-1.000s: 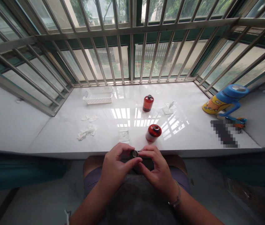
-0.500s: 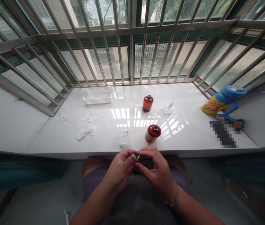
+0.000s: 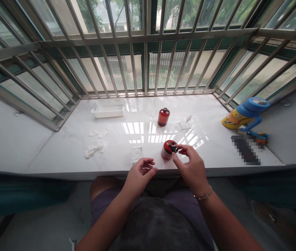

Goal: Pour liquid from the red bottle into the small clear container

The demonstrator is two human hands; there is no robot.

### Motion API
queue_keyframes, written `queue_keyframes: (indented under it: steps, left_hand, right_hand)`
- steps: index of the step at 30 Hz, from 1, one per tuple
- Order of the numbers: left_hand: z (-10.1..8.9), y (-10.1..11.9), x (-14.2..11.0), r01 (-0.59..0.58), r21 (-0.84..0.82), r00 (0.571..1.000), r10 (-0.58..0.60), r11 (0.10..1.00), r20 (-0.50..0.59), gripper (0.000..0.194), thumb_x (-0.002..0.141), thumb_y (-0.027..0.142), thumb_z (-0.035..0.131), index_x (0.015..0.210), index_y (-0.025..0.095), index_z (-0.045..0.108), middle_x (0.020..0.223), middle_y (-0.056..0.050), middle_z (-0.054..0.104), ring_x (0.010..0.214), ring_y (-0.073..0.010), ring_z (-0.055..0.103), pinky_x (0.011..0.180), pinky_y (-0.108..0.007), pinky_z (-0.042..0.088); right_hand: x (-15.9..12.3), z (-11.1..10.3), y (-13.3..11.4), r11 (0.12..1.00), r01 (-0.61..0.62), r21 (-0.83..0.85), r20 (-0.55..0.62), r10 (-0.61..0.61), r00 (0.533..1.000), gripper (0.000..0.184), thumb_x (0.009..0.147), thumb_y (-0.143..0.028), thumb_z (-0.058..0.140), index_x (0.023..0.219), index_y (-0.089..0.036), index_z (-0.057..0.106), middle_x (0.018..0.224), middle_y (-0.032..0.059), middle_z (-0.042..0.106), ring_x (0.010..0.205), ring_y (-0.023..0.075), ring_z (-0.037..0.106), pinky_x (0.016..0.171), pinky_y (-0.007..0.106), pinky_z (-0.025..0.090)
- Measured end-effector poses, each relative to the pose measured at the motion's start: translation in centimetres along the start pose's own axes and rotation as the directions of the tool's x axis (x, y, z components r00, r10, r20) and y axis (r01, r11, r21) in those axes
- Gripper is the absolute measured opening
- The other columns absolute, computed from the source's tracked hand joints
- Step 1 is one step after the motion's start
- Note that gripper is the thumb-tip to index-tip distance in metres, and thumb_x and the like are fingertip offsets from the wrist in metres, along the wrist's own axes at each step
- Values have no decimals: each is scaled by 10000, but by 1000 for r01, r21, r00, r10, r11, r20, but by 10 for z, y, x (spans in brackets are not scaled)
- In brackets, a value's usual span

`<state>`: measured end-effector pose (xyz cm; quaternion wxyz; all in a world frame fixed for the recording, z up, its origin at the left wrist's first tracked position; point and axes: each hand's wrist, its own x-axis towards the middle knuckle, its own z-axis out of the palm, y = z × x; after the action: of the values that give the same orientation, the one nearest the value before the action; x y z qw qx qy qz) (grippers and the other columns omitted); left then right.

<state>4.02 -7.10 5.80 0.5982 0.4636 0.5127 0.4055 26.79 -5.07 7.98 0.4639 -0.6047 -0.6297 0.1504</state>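
In the head view, I held a small black cap (image 3: 174, 149) over the near red bottle (image 3: 167, 152) with my right grip (image 3: 193, 170), thumb and fingers clamped on it, beside the bottle's open mouth; whether cap and neck touched, I could not tell. My left grip (image 3: 139, 176) hovered at the front edge of the white surface (image 3: 69, 157), fingers loosely curled and thumb apart from them, near a clear block (image 3: 137, 154).

The near red bottle stood upright to the right of that block. Farther back, toward the barred window (image 3: 146, 66), stood a second red bottle (image 3: 163, 118), upright and topped with a dark cap, and to its right lay a clear piece (image 3: 186, 122), its exact form hard to make out.

To the left, crumpled white scraps (image 3: 95, 149) lay in two groups, in front of a white perforated basket (image 3: 109, 109) set near the window. At the far right, a yellow and blue flask (image 3: 244, 113) leaned at a tilt, with a blue and orange item (image 3: 260, 138) and a pixelated dark object (image 3: 245, 150) in front of it.
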Motion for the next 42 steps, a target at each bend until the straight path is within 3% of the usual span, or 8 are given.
queue_keyframes:
  steps: [3,7,12,16,19,22,32,42]
  left_hand:
    - [6,-4,20,-119,205,993,118,972,14,481,839,386,859,1255,220,683,1289,-110,730,1124,-263,710,1031,-459,585]
    - [23,-7,49,-264,367,964,251,892,83,718,745,324,935,1380,229,614,1449,-128,653,1333,-326,633,1166,-538,519]
    - [48,-3,87,-392,418,920,349,819,180,967,686,369,984,1517,220,512,1606,-175,523,1511,-389,479,1282,-595,376]
    - [61,5,107,-425,391,904,361,816,228,897,730,358,935,1509,201,518,1574,-180,552,1462,-380,532,1254,-559,410]
    - [65,9,112,-439,363,893,353,822,279,649,798,261,833,1404,222,604,1418,-133,666,1281,-326,659,1126,-492,520]
    - [64,11,110,-442,341,888,352,830,296,547,819,248,799,1342,235,639,1318,-105,705,1184,-296,691,1048,-454,548]
    - [65,5,109,-442,325,890,365,836,272,571,802,260,833,1332,224,621,1350,-115,689,1211,-298,684,1054,-441,532]
    - [64,7,110,-418,358,902,334,835,274,605,774,254,853,1335,232,628,1348,-109,693,1208,-304,680,1061,-453,536]
  right_hand:
    - [17,-5,16,995,31,-95,13,-29,999,276,931,-358,704,1179,-236,690,1118,83,730,948,258,690,877,439,587]
    - [27,-3,23,985,91,-146,93,-78,993,239,928,-337,689,1139,-226,680,1081,84,726,929,259,680,888,447,576]
    - [34,1,23,977,135,-165,156,-110,982,210,921,-304,678,1116,-226,679,1056,87,714,963,278,674,905,465,566]
    - [40,3,24,972,162,-169,168,-133,977,210,919,-273,656,1124,-230,674,1064,92,706,964,282,670,907,477,565]
    - [44,3,22,969,190,-158,194,-159,968,204,919,-256,642,1119,-229,676,1049,95,696,978,284,666,897,470,567]
    - [47,3,22,970,191,-149,215,-157,964,192,920,-256,645,1107,-228,686,1022,86,690,961,273,662,877,451,569]
    - [40,5,37,994,96,-47,205,-84,975,206,935,-309,667,1127,-241,702,1051,66,688,975,255,663,895,445,576]
    - [45,3,41,990,123,-73,247,-102,964,213,956,-388,680,1111,-244,705,1039,76,699,993,276,663,898,477,577]
